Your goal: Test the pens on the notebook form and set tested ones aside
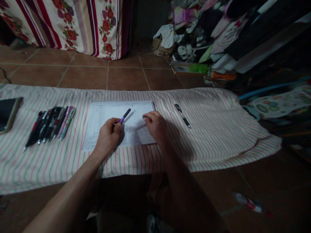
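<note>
My left hand (108, 134) is closed around a pen (125, 115) with a purple barrel and a black grip. A thin pale tip sticks out of its upper end, pointing up and to the right. Over the right part of a spiral-bound notebook (97, 129) with printed and scribbled paper, my right hand (155, 125) is pinched shut. Something small and dark shows at its fingertips, too little of it visible to name. To the right of that hand lies a black and clear pen (182, 116) on the striped cloth.
Several pens (52, 124) lie side by side left of the notebook. A dark-screened device (9, 113) rests at the far left of the striped cloth (218, 129). Beyond are a tiled floor (126, 76), a floral curtain (85, 26) and piled clothes (184, 19).
</note>
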`<state>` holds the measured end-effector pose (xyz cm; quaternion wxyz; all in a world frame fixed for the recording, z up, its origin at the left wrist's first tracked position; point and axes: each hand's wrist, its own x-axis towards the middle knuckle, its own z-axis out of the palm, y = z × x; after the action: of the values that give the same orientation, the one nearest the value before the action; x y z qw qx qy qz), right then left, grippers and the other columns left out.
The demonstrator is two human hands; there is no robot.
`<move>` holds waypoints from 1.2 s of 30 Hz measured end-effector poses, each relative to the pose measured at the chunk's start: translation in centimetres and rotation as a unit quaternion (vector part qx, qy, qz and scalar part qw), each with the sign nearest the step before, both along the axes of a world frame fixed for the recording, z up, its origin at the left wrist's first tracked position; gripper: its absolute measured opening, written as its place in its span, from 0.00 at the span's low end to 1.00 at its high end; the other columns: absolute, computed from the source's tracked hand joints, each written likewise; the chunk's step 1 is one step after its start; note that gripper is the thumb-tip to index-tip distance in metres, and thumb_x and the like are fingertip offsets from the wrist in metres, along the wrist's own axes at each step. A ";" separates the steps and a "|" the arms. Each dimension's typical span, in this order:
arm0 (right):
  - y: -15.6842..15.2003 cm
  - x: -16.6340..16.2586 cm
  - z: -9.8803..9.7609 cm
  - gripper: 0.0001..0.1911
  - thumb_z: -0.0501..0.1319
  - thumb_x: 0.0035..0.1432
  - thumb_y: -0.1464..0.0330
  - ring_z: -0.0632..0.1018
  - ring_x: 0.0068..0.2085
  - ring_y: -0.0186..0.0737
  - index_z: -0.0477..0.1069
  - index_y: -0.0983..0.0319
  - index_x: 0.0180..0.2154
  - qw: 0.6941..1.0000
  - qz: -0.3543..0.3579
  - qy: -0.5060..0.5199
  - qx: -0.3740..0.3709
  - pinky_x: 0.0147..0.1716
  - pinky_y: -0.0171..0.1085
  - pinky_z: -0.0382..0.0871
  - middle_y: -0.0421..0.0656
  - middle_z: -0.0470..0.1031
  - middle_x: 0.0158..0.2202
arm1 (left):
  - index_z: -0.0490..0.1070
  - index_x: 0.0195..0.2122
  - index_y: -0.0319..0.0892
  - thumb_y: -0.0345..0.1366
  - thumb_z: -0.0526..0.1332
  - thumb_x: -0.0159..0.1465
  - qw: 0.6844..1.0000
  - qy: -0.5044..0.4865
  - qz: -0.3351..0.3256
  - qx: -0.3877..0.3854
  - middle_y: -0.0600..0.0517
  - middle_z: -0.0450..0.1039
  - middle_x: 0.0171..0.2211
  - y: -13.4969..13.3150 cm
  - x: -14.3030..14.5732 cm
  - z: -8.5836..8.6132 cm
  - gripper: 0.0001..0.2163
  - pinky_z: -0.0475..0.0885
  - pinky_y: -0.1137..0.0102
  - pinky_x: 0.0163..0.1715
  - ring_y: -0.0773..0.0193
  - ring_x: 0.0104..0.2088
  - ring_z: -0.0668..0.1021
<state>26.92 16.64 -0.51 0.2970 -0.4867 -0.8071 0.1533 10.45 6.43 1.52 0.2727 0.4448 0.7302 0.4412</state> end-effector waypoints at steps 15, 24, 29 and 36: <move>0.0 -0.4 0.6 0.09 0.59 0.50 0.67 0.76 0.33 0.36 0.74 0.61 0.33 0.934 0.031 0.305 -0.183 0.35 0.35 0.69 0.41 0.77 0.32 | 0.72 0.40 0.42 0.38 0.55 0.59 1.000 0.014 -0.023 0.002 0.50 0.77 0.30 -0.6 -0.4 -0.5 0.11 0.70 0.67 0.34 0.63 0.30 0.77; -0.1 -0.5 1.3 0.13 0.60 0.47 0.65 0.69 0.25 0.29 0.73 0.63 0.36 0.885 0.007 0.389 -0.256 0.24 0.30 0.63 0.37 0.72 0.25 | 0.71 0.41 0.41 0.39 0.53 0.60 0.999 0.018 -0.043 0.005 0.50 0.76 0.30 -0.7 -0.8 -0.5 0.13 0.70 0.66 0.36 0.62 0.32 0.77; -0.9 -0.2 1.8 0.12 0.59 0.49 0.63 0.66 0.22 0.27 0.70 0.61 0.36 0.868 -0.027 0.430 -0.247 0.22 0.30 0.61 0.36 0.71 0.23 | 0.70 0.37 0.41 0.37 0.52 0.58 0.998 -0.032 -0.043 0.027 0.53 0.72 0.25 -1.1 -0.1 0.3 0.11 0.67 0.70 0.29 0.66 0.26 0.73; -4.0 3.3 6.8 0.14 0.65 0.42 0.60 0.69 0.24 0.28 0.72 0.62 0.30 0.847 -0.018 0.479 -0.228 0.24 0.31 0.62 0.38 0.72 0.24 | 0.71 0.34 0.38 0.42 0.59 0.53 0.985 -0.161 -0.035 0.059 0.53 0.70 0.26 -5.4 -0.1 5.0 0.13 0.62 0.73 0.23 0.69 0.23 0.69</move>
<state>30.24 12.69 6.26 0.5304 -0.4213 -0.4978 0.5416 10.38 1.02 6.53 0.3755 0.4084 0.6334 0.5394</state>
